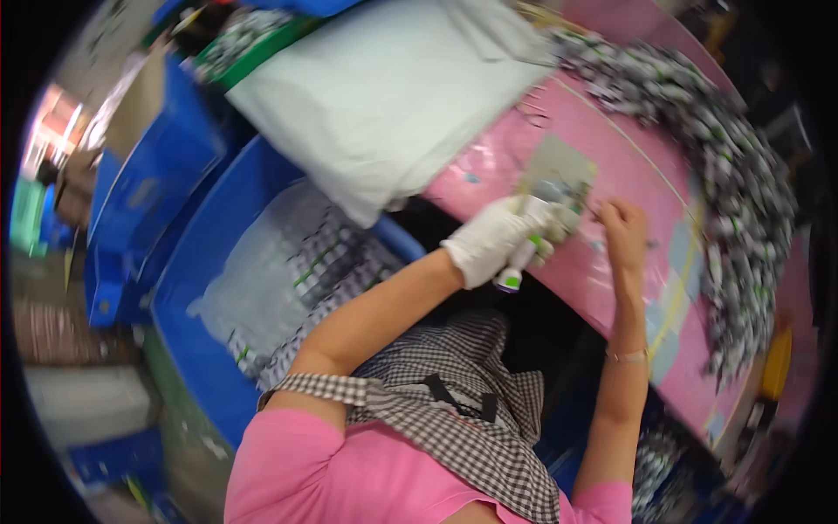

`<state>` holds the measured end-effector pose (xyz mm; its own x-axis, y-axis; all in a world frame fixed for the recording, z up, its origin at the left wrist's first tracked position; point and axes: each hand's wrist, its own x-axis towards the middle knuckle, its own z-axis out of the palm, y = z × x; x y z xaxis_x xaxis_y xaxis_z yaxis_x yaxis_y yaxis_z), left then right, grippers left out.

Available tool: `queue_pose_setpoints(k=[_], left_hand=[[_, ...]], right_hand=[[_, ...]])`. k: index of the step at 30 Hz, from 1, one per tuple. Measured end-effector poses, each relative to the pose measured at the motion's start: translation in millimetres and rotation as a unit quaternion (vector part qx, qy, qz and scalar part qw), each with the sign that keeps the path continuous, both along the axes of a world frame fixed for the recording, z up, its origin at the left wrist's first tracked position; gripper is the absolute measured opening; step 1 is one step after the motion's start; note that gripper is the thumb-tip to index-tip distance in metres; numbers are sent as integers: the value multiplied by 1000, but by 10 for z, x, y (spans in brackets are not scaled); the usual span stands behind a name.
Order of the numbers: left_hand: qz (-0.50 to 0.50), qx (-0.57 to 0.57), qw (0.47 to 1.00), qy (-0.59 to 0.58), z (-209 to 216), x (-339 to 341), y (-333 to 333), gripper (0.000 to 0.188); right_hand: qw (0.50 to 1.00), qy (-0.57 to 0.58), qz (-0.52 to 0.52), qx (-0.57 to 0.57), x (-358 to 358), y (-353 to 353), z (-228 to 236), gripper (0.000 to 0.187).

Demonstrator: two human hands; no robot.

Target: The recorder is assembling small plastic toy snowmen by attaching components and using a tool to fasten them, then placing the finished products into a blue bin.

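My left hand (515, 231), in a white glove, is closed around a small white bundle (511, 278) with a bright green band, whose lower end sticks out below the fingers. Beyond the glove, a greyish clear piece (550, 188) lies blurred on the pink table; I cannot make out what it is. My right hand (623, 229) is bare and held just right of the glove, fingers curled together. Whatever its fingertips pinch, if anything, is too small to tell. The two hands are apart, both over the near edge of the pink tabletop (576, 271).
A long heap of grey, white and black bundles (729, 175) with green bands curves along the table's right side. Scissors (532, 109) lie near a large white sheet (393, 87). At left, a blue bin (188, 297) holds plastic and more banded bundles (319, 271).
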<state>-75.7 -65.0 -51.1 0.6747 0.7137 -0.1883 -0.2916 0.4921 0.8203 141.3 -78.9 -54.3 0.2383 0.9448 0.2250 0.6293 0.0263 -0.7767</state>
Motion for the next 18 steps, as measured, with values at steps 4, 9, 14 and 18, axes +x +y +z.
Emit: queue_pose_setpoints(k=[4,9,14,18], left_hand=[[12,92,987,130,352,-913,-87,42],[156,332,600,711,189,-2553,91,37],[-29,270,406,873,-1204,-3611,605,15],[-8,332,352,875,-2184,-3726,1044,18]], right_hand=[[993,108,13,-44,-188,-271,249,21],[994,110,-5,-17,136,-489,238,25],[992,114,-50,-8,554,-477,-97,22],[994,70,-82,-14,761,-636,-42,21]])
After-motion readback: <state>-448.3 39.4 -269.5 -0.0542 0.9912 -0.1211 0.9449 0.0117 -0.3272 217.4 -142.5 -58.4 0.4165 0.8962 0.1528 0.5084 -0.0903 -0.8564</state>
